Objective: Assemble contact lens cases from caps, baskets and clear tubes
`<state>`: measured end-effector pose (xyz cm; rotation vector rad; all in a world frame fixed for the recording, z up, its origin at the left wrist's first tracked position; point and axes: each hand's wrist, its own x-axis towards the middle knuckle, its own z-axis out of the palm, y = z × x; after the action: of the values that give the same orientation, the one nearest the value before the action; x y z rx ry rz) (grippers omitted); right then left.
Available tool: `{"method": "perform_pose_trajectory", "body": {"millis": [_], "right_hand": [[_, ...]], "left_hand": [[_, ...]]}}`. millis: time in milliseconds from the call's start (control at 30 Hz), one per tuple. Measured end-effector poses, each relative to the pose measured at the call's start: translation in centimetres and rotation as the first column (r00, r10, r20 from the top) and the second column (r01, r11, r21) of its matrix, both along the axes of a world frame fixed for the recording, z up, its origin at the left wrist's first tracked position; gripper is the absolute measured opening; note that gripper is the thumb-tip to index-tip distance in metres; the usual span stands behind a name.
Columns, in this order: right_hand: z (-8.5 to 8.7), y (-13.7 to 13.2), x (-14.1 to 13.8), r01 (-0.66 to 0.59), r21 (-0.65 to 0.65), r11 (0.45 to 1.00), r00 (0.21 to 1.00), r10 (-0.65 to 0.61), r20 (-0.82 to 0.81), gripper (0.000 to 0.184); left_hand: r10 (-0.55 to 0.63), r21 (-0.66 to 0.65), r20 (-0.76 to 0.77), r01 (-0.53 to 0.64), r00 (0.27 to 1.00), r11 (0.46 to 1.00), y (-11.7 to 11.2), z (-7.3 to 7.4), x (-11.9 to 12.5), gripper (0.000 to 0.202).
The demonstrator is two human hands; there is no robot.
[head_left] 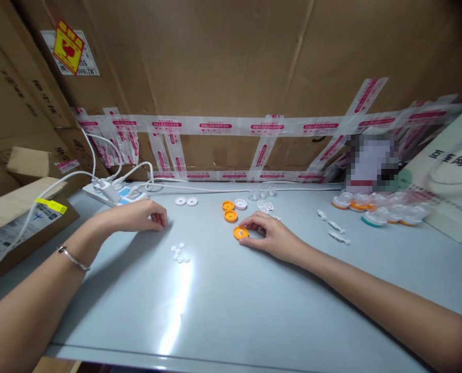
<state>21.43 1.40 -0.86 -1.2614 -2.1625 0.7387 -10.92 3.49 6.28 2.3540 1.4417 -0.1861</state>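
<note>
My right hand (pixel 271 235) pinches the rim of a round orange plastic cap (pixel 240 233) between thumb and fingers, at table level. A small white piece shows inside that cap. Just behind it are two more orange caps (pixel 231 216) and a white round cap (pixel 240 204). White lattice-like parts (pixel 265 206) lie beyond my right hand, partly covered by it. My left hand (pixel 147 215) hovers low over or rests on the table, its fingers curled in and nothing visible in them. Several small white discs (pixel 180 254) lie to its right and nearer me.
Two white rings (pixel 186 201) and clear round pieces (pixel 262 194) sit at the back. Curved white strips (pixel 336 226) and bagged coloured caps (pixel 386 210) lie right. A power strip (pixel 114 194) with cables, an open carton (pixel 24 223) and a paper bag (pixel 448 176) flank the table.
</note>
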Motion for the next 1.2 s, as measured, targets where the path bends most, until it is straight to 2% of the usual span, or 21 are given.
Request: {"method": "perform_pose_trajectory", "body": {"millis": [333, 633, 767, 900, 1000, 1100, 1200], "right_hand": [[-0.2, -0.2, 0.0, -0.003, 0.032, 0.999, 0.999, 0.005, -0.038, 0.027], [-0.2, -0.2, 0.0, 0.003, 0.059, 0.998, 1.0, -0.002, -0.014, 0.023], [-0.4, -0.2, -0.2, 0.025, 0.072, 0.997, 0.999, -0.024, -0.027, 0.022], [-0.5, -0.2, -0.2, 0.022, 0.067, 0.997, 0.999, -0.02, -0.038, 0.022], [-0.5, -0.3, -0.2, 0.007, 0.06, 0.998, 0.999, -0.004, -0.044, 0.022], [-0.4, -0.3, -0.3, -0.025, 0.059, 0.998, 0.998, 0.028, -0.06, 0.023], [-0.5, -0.3, -0.4, -0.055, 0.053, 0.997, 0.995, 0.059, -0.083, 0.025]], "left_hand": [[0.026, -0.012, -0.048, -0.027, 0.999, 1.0, 0.0, -0.4, 0.4, 0.015], [0.017, 0.108, -0.118, -0.004, 0.993, 0.994, -0.4, -0.8, 1.0, 0.018], [0.003, 0.173, -0.064, 0.008, 0.998, 0.985, -0.6, -0.7, 1.6, 0.015], [-0.101, 0.239, 0.093, 0.076, 0.991, 0.968, -1.5, 0.1, 3.3, 0.014], [-0.199, 0.315, 0.25, 0.114, 0.948, 0.942, -2.5, 0.4, 5.3, 0.012], [-0.315, 0.381, 0.383, 0.163, 0.868, 0.91, -3.1, -0.2, 7.7, 0.012], [-0.431, 0.434, 0.36, 0.26, 0.828, 0.862, -2.9, -1.5, 9.9, 0.012]]}}
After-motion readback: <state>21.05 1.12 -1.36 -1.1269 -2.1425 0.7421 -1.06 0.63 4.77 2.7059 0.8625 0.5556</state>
